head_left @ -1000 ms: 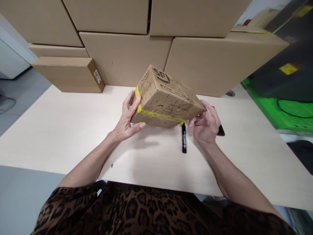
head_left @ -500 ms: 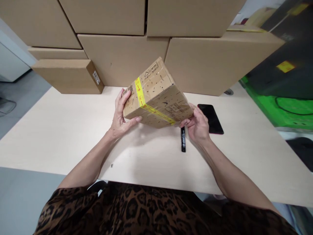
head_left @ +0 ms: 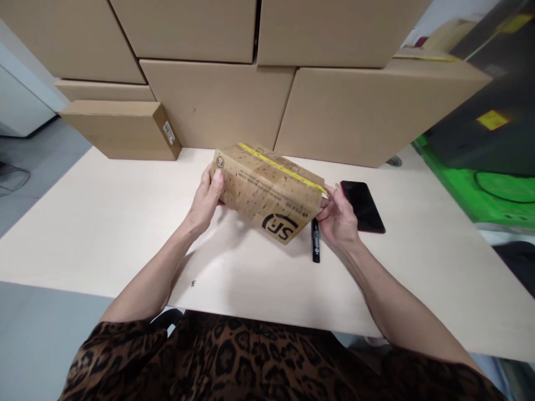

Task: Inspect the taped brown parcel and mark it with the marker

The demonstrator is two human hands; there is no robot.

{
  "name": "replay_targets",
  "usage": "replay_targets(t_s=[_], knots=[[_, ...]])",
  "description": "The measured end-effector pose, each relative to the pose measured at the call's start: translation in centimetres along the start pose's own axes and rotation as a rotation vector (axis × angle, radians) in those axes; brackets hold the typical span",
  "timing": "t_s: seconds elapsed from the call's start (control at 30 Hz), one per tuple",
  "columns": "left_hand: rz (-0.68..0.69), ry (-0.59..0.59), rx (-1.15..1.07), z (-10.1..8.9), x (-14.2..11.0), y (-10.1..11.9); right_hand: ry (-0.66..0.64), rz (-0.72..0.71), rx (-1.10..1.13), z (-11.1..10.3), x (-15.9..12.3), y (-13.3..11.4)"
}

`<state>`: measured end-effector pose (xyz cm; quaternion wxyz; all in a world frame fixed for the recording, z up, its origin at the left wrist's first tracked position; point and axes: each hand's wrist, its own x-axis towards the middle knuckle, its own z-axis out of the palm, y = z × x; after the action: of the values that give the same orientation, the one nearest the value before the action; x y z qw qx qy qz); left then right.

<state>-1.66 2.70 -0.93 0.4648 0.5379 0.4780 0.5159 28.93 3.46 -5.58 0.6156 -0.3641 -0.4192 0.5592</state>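
Observation:
Between my two hands a small brown cardboard box [head_left: 263, 192] is held tilted above the table. Dark marks speckle its sides, yellow tape runs along its upper edge, and a black "SF" print shows upside down on the side facing me. My left hand [head_left: 207, 197] grips the left end, thumb on the near face and the other fingers partly hidden behind. At the right end my right hand [head_left: 337, 214] closes on the box's edge, its fingertips partly hidden. A black marker pen [head_left: 315, 242] lies on the table just beside my right hand.
A black phone-like device [head_left: 363, 206] lies right of my right hand on the pale table [head_left: 104, 239]. Large cartons [head_left: 217, 100] are stacked along the back. A flatter carton [head_left: 112, 131] stands at the back left. Something bright green [head_left: 468, 195] is beyond the right edge.
The box has been turned over between my hands and lowered a little, so the "SF" side now faces me and the tape lies along the upper edge. Both hands still hold it.

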Motion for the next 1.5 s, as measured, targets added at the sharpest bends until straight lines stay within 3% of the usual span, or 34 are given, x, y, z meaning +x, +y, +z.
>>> replay_targets(t_s=[0.2, 0.33, 0.53, 0.7, 0.83, 0.97, 1.13, 1.27, 1.37, 1.5], knots=[[-0.130, -0.059, -0.007, -0.2, 0.0, 0.2, 0.005, -0.046, 0.029, -1.6, 0.6, -1.3], [-0.185, -0.037, 0.019, -0.4, -0.1, 0.6, -0.017, -0.109, -0.023, -2.3, 0.6, -2.0], [-0.200, -0.003, 0.047, -0.1, -0.1, 0.8, 0.095, -0.229, -0.003, -1.8, 0.5, -1.8], [-0.188, -0.001, 0.063, 0.0, -0.3, 0.9, 0.136, -0.196, 0.011, -1.3, 0.3, -1.1], [-0.158, -0.086, 0.027, 0.5, -0.6, 0.9, 0.119, -0.188, 0.017, -1.4, 0.2, -0.7], [-0.242, -0.197, -0.053, 1.3, -0.8, -0.1, 0.116, -0.261, -0.027, -1.8, 0.4, -0.2], [-0.286, -0.179, -0.143, 1.8, -0.8, -1.0, 0.138, -0.201, -0.020, -1.0, 0.4, 0.1], [-0.267, -0.257, -0.168, 1.7, -0.8, -0.5, 0.027, -0.113, -0.030, -0.1, 0.0, 0.1], [-0.288, -0.291, -0.070, 1.3, -0.7, -0.3, 0.024, -0.043, -0.041, 0.1, -0.3, 0.3], [-0.325, -0.283, 0.133, 0.8, -0.5, -0.9, 0.037, -0.070, -0.106, -0.2, -0.4, 0.4]])
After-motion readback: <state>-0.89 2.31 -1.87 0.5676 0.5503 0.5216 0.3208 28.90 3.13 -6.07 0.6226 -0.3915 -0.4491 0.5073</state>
